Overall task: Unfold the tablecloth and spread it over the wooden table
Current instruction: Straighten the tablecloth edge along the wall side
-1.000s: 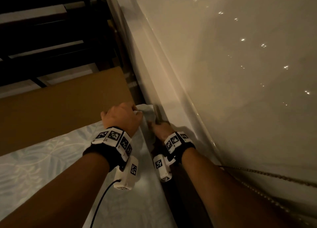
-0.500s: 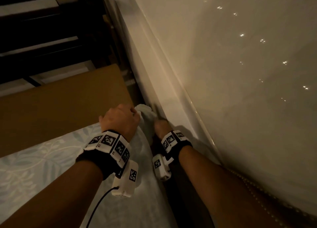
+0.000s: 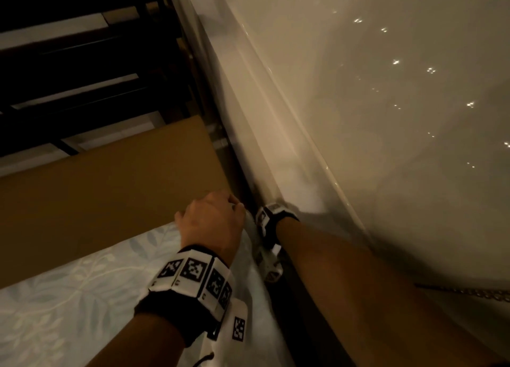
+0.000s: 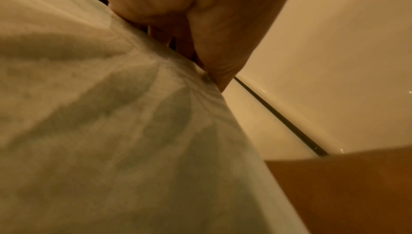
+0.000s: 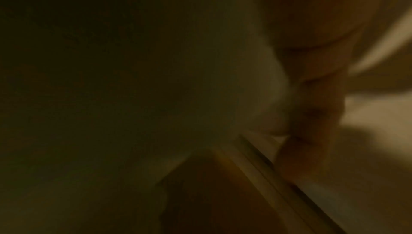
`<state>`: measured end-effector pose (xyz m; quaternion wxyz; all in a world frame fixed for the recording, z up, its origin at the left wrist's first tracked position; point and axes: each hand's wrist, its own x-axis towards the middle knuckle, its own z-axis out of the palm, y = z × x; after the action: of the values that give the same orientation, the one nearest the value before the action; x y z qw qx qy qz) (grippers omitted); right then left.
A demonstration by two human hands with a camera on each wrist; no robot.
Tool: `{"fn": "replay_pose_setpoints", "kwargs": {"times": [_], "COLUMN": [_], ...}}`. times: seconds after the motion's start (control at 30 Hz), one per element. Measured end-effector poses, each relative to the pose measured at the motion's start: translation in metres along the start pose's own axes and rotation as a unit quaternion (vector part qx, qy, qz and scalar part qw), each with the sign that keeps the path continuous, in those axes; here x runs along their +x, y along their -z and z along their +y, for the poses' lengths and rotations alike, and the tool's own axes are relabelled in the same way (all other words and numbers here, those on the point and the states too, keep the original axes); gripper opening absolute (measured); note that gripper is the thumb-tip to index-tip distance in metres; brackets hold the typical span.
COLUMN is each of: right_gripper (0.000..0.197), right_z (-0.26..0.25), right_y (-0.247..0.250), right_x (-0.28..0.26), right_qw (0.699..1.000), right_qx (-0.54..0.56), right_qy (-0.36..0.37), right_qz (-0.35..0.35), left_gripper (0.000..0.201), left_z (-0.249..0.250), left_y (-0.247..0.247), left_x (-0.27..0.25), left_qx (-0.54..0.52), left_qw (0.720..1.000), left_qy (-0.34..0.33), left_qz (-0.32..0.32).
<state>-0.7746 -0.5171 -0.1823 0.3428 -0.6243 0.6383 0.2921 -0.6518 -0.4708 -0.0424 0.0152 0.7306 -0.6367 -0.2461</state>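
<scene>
Tablecloth (image 3: 82, 297), pale with a leaf print, covers the near part of the wooden table (image 3: 110, 195); its far edge is bunched at the table's right corner; left hand (image 3: 212, 223) sits there with fingers curled, pinching that edge; right hand (image 5: 312, 114) is down in the gap beside the table, past its banded wrist, and its grip cannot be told from the dark, blurred wrist view; beyond, bare brown tabletop; glossy cream wall (image 3: 358, 118) alongside.

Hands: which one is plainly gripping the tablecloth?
The left hand: the left wrist view shows its fingers curled, pinching the tablecloth edge. The right hand is down beside the table edge, its grip too dark to judge.
</scene>
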Motion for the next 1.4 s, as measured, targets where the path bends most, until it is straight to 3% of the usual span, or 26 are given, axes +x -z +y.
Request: {"fn": "replay_pose_setpoints", "kwargs": {"times": [0.13,0.23,0.33,0.43,0.53,0.57,0.63,0.7,0.87,1.0,1.03,1.1,1.13,1.2,1.27,1.33,1.4], "right_gripper": [0.061,0.051,0.044,0.04,0.032,0.031,0.023,0.016,0.016,0.019,0.025,0.054,0.07,0.08,0.073,0.06,0.04], "right_z": [-0.006,-0.005,0.005,0.016,0.018,0.017,0.019,0.023,0.037,0.052,0.053,0.049,0.044,0.035,0.034,0.035,0.035], "right_y": [-0.031,-0.042,-0.048,-0.058,-0.049,-0.045,-0.044,-0.058,-0.132,-0.224,-0.248,-0.293,-0.312,-0.342,-0.365,-0.379,-0.381], "right_x": [0.002,0.001,-0.017,-0.04,-0.077,-0.096,-0.141,-0.198,-0.319,-0.398,-0.417,-0.452,-0.469,-0.496,-0.507,-0.509,-0.51], "right_qw": [0.996,0.995,0.998,0.991,0.974,0.953,0.884,0.85,0.868,0.886,0.896,0.913,0.921,0.927,0.91,0.862,0.818], "right_qx": [-0.012,0.011,0.021,0.023,0.169,0.258,0.437,0.501,0.46,0.436,0.419,0.382,0.359,0.325,0.346,0.433,0.501], "right_qy": [0.022,0.029,0.061,0.091,0.076,0.065,0.065,0.088,0.099,0.007,-0.019,-0.053,-0.064,-0.078,-0.095,-0.116,-0.123], "right_qz": [-0.089,-0.098,-0.005,0.092,0.133,0.142,0.152,0.138,0.16,0.156,0.147,0.134,0.14,0.173,0.207,0.235,0.255], "left_gripper": [0.014,0.018,0.029,0.045,0.05,0.049,0.045,0.042,0.039,0.05,0.055,0.067,0.072,0.078,0.089,0.096,0.086], "left_z": [0.002,0.003,0.005,-0.001,-0.021,-0.031,-0.054,-0.078,-0.136,-0.173,-0.18,-0.196,-0.205,-0.227,-0.245,-0.258,-0.264], "left_y": [-0.001,-0.002,0.002,0.011,0.027,0.033,0.038,0.031,-0.021,-0.052,-0.057,-0.063,-0.063,-0.06,-0.059,-0.061,-0.063], "left_x": [0.002,0.002,-0.004,-0.021,-0.052,-0.067,-0.105,-0.154,-0.32,-0.425,-0.444,-0.474,-0.484,-0.503,-0.516,-0.53,-0.54], "left_qx": [-0.003,0.009,0.019,0.042,0.003,-0.011,-0.028,-0.035,-0.056,-0.014,0.017,0.073,0.093,0.111,0.121,0.139,0.138], "left_qw": [1.0,1.0,0.999,0.997,0.991,0.984,0.97,0.961,0.949,0.929,0.923,0.914,0.911,0.914,0.92,0.922,0.926], "left_qy": [0.001,0.013,0.015,-0.033,-0.137,-0.176,-0.234,-0.269,-0.306,-0.339,-0.341,-0.334,-0.33,-0.321,-0.304,-0.294,-0.294], "left_qz": [-0.002,-0.004,-0.027,-0.058,0.009,0.041,0.066,0.05,-0.044,-0.149,-0.176,-0.219,-0.227,-0.222,-0.215,-0.21,-0.193]}}
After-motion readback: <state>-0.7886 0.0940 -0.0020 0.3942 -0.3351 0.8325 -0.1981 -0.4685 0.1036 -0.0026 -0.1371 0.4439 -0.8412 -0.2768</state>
